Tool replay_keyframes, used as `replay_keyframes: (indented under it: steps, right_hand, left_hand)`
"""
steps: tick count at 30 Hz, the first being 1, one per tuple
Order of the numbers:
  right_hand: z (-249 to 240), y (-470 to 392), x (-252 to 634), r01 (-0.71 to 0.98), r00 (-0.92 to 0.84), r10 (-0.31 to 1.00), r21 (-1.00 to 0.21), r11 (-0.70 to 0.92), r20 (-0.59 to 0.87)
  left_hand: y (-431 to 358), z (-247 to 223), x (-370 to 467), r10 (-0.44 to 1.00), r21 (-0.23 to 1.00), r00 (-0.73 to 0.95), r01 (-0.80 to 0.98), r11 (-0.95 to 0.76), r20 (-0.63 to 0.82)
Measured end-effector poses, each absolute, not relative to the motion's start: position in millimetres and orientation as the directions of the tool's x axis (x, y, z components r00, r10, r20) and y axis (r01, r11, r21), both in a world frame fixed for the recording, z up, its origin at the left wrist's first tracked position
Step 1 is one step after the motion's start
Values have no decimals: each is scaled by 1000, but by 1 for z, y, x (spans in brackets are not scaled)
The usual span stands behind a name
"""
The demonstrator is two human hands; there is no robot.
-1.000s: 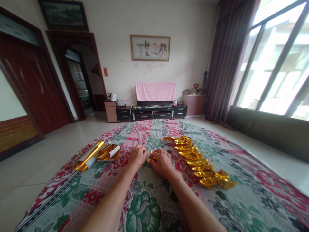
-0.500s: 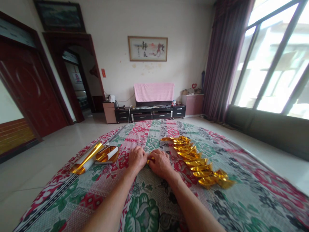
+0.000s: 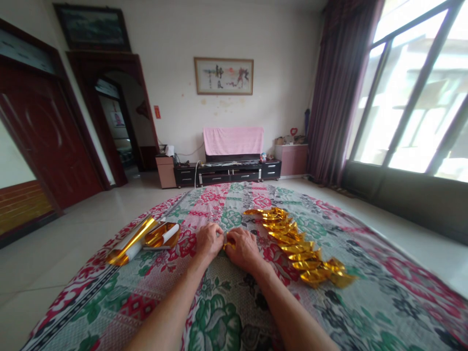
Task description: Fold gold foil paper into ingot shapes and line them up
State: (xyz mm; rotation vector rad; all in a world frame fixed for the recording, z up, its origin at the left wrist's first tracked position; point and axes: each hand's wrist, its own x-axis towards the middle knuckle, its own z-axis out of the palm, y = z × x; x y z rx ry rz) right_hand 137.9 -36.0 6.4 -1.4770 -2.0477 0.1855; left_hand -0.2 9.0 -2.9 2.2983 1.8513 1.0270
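My left hand (image 3: 209,240) and my right hand (image 3: 243,246) meet over the middle of the flowered tablecloth (image 3: 215,317). Between them shows a small bit of gold foil paper (image 3: 229,244), mostly covered by my fingers. Both hands have their fingers curled in and pressed on this foil paper. To the right of my hands lies a slanting row of folded gold foil pieces (image 3: 296,239), pointed at the ends like boats. On the left are a curled gold foil sheet with a white back (image 3: 133,241) and a stack of gold foil sheets (image 3: 163,235).
Beyond the table stands a low black cabinet (image 3: 234,174) with a pink cloth (image 3: 233,140) over something on it. A purple curtain (image 3: 334,97) and a large window (image 3: 413,102) are on the right, a dark red door (image 3: 44,122) on the left.
My fingers have shifted slightly on the foil paper, and the view has tilted a little. The row of folded pieces and the sheets lie as before.
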Motion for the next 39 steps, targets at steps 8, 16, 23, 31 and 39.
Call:
replay_keyframes:
  steps: [8,16,23,31,39]
  right_hand:
    - [5,-34,139,813,-209,897,-440,381,390]
    - [5,-34,139,816,-210,900,-439,376,382]
    - [3,-32,139,824,-211,899,-425,375,385]
    - [4,-32,139,811,-214,897,-442,385,387]
    - [2,-30,139,803,-196,897,-460,380,397]
  left_hand:
    - [4,0,3,879,377,103,875,-303,466]
    - [5,1,2,885,388,130,863,-324,448]
    - [1,5,4,903,472,116,821,-322,414]
    - [1,4,2,907,460,106,834,-304,407]
    - [1,1,1,878,392,168,846,-362,449]
